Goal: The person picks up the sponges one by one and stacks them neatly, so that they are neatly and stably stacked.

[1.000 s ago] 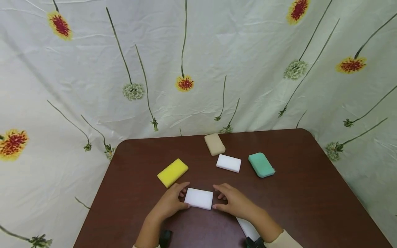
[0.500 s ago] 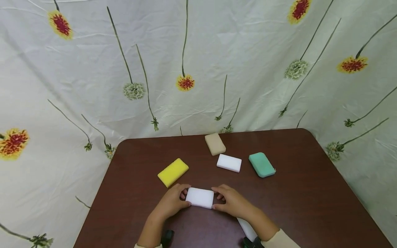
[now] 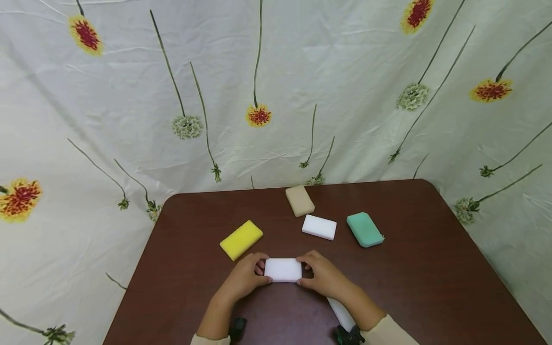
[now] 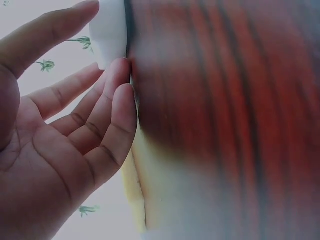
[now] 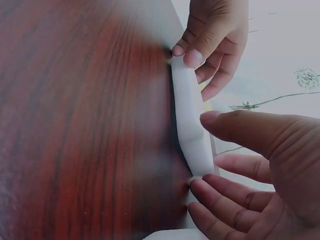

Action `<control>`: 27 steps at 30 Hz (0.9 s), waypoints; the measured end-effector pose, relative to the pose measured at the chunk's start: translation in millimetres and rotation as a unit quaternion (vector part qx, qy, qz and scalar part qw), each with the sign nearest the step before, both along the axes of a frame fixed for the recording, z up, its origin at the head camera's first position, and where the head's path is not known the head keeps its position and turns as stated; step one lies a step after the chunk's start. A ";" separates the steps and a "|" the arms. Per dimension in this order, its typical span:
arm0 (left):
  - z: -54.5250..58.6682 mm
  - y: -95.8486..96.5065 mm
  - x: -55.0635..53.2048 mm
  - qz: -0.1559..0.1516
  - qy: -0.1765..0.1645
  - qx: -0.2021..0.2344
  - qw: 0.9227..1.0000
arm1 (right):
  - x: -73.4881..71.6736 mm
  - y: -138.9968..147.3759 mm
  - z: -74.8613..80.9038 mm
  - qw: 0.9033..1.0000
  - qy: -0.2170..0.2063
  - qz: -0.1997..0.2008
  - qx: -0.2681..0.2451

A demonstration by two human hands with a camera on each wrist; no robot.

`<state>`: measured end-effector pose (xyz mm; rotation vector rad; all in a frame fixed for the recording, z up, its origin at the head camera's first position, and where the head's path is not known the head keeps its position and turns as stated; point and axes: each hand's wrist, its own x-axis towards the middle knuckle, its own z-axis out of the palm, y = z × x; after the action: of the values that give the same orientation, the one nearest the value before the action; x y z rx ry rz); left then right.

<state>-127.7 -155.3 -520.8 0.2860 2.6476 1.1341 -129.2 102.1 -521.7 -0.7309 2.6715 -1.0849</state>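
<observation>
A white rectangular sponge point(image 3: 282, 270) lies lengthwise across the near middle of the table, between both hands. My left hand point(image 3: 244, 278) pinches its left end, thumb at the near corner and fingers at the far one. At the opposite end, my right hand point(image 3: 326, 275) grips in the same way. The right wrist view shows the sponge point(image 5: 190, 107) on edge, low over the wood, with the left thumb point(image 5: 194, 57) at its far end. A yellow sponge point(image 3: 241, 240) sits just beyond the left hand.
Farther back on the dark wooden table point(image 3: 194, 215) lie a beige block point(image 3: 299, 201), another white block point(image 3: 319, 227) and a green one point(image 3: 365, 230). Beneath the right forearm, a white piece point(image 3: 342, 314) is partly hidden. A flowered cloth point(image 3: 276, 72) hangs behind the table.
Both hands have closed in on the white sponge's ends. It has shifted slightly right and away from me, turning from a slant to nearly level in the head view.
</observation>
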 end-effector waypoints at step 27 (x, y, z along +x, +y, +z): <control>-3.1 10.9 -24.2 0.029 -0.019 0.039 0.999 | -18.6 -1.2 -0.2 0.996 -0.038 -0.082 0.001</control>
<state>-151.9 -144.4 -523.9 0.2006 2.5984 1.2494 -147.9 100.9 -521.9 -0.4665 2.7050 -1.1229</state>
